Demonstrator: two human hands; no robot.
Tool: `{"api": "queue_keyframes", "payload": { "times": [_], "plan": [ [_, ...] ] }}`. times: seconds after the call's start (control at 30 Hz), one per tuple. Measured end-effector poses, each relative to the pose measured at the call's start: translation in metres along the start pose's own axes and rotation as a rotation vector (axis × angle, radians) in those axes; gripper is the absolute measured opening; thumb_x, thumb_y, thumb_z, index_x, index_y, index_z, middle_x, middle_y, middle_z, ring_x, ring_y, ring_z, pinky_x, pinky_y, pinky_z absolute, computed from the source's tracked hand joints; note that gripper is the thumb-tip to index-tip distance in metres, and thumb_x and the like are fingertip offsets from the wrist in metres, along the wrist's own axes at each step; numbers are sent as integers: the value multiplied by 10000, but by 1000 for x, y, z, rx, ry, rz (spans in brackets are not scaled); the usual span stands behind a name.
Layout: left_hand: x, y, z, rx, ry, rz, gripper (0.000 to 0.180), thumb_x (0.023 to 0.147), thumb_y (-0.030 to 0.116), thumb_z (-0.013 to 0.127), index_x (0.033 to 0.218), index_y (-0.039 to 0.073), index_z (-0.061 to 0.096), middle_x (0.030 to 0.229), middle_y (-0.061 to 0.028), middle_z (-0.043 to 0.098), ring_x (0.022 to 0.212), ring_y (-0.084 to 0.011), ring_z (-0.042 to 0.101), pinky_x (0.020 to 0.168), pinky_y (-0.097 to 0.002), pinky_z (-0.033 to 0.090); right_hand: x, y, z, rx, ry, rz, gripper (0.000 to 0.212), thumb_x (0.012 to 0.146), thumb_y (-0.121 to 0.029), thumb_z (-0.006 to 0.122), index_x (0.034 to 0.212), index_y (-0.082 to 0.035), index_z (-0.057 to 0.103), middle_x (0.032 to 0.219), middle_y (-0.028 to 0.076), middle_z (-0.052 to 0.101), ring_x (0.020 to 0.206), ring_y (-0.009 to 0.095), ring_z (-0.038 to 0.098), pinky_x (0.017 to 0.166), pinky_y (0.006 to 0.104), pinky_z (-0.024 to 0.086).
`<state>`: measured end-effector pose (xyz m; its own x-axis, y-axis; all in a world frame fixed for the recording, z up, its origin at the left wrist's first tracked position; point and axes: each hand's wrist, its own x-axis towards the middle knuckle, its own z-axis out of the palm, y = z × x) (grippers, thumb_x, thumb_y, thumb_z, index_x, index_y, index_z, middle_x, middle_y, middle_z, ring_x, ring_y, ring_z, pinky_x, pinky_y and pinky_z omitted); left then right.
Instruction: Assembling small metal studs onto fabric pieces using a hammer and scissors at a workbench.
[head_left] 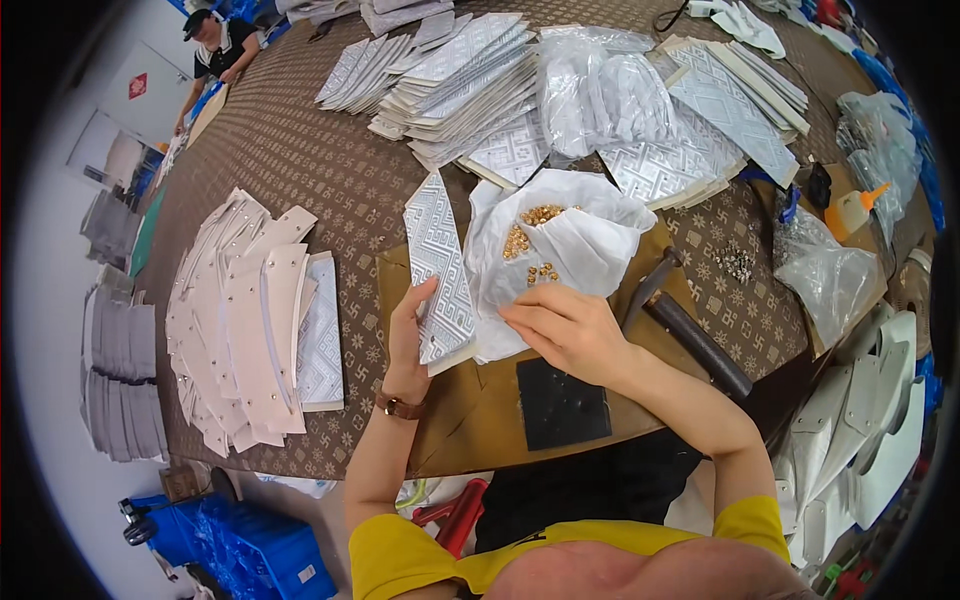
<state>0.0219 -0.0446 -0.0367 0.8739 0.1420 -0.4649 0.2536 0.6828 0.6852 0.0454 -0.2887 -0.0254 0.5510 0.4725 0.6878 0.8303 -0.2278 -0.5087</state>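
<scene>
My left hand is closed round the lower left edge of a stiff panel with a silver geometric pattern, held tilted up over the board. My right hand reaches in from the right with its fingertips pinched together at the near side of a crumpled white cloth or bag. Whatever is between those fingertips, if anything, is too small to make out. Small gold-coloured metal studs lie in a loose heap on the white material, just beyond my right fingers. A hammer with a dark handle rests to the right.
A black square pad lies on the brown board. Pale studded panels are piled at left, silver panels at the back. Silvery small parts and a glue bottle are at right. Another person works far left.
</scene>
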Motion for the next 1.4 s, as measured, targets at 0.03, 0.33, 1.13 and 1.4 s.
{"api": "queue_keyframes", "payload": {
  "times": [0.03, 0.33, 1.13, 1.4],
  "plan": [
    [1, 0, -2, -2, -40, -6, 278, 1044, 226, 587, 1177, -2, 673, 1023, -102, 764, 832, -206, 760, 769, -339, 633, -1, -2, 0, 0, -10, 6, 277, 834, -29, 771, 1103, -82, 731, 1025, 55, 670, 845, 243, 697, 660, 350, 566],
    [-12, 15, 2, -35, 80, 354, 461, 1076, 294, 569, 1426, -6, 560, 1382, -91, 643, 1263, -220, 616, 1114, -374, 468, -1, -8, -1, 53, -36, 19, 241, 824, 16, 781, 1048, -66, 751, 1015, 69, 693, 831, 256, 702, 676, 346, 570],
    [-6, 22, -58, -143, -362, 336, 317, 1089, 216, 543, 1380, 93, 561, 1251, -56, 672, 1142, -207, 653, 1002, -413, 525, 0, 10, -5, -56, -115, 178, 163, 872, 1, 783, 1022, -59, 761, 964, 91, 736, 825, 247, 713, 679, 329, 573],
    [8, 9, -57, -105, -171, 226, 450, 1131, 419, 379, 1401, 108, 559, 1036, -68, 630, 730, -218, 633, 578, -338, 516, -2, 10, 0, -30, -121, 236, 104, 899, -25, 777, 995, -53, 750, 964, 86, 749, 768, 229, 707, 615, 319, 564]
  ]
}}
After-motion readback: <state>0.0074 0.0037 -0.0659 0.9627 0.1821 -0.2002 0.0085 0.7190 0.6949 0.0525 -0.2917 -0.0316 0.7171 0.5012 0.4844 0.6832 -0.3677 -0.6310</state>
